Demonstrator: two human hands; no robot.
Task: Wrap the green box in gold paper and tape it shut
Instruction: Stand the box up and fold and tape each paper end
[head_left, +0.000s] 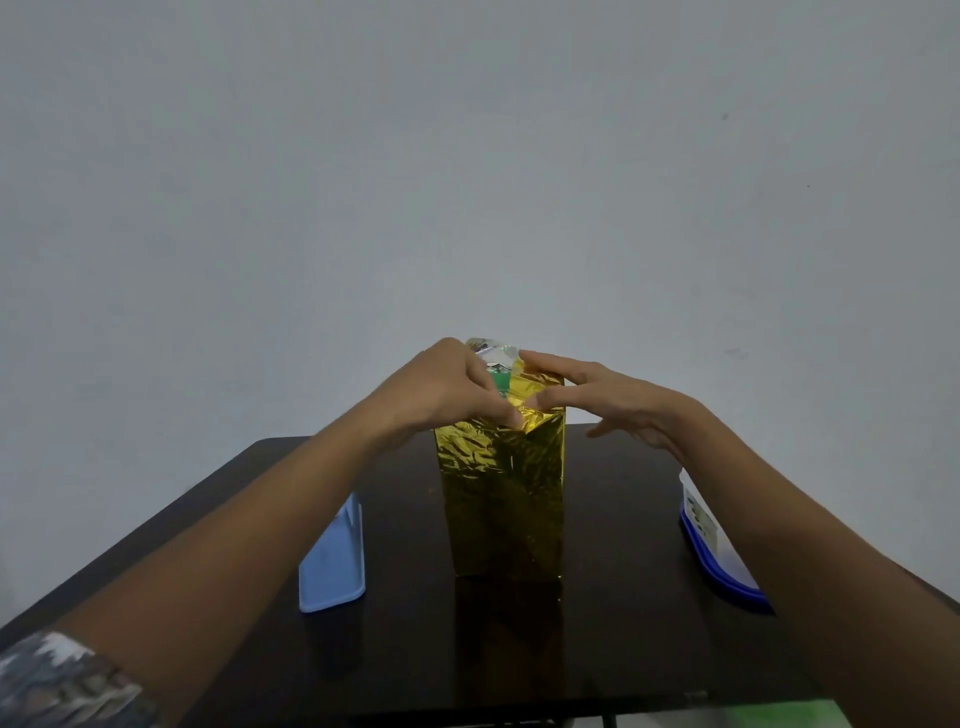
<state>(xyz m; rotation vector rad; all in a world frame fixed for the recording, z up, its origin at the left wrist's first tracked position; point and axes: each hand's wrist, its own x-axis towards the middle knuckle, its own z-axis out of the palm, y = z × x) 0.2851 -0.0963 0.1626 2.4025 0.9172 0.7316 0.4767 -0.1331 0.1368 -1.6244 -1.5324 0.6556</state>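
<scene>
The left hand (447, 384) is pinching the gold paper (504, 483) in a tight grip, fingers and thumb curling over the box top. The right hand (613, 400) is resting open, its straight fingertips touching the folded flap. Only a sliver of the green box (501, 383) is showing; it is standing upright mid-bench (623, 597). Forearms are reaching in from 7 and 5 o'clock, the right one hiding part of a blue-rimmed tub (719, 551).

We read no text anywhere; the label (698, 512) on the blue-rimmed container (727, 577) at the desk's (623, 597) right edge is too blurred.
</scene>
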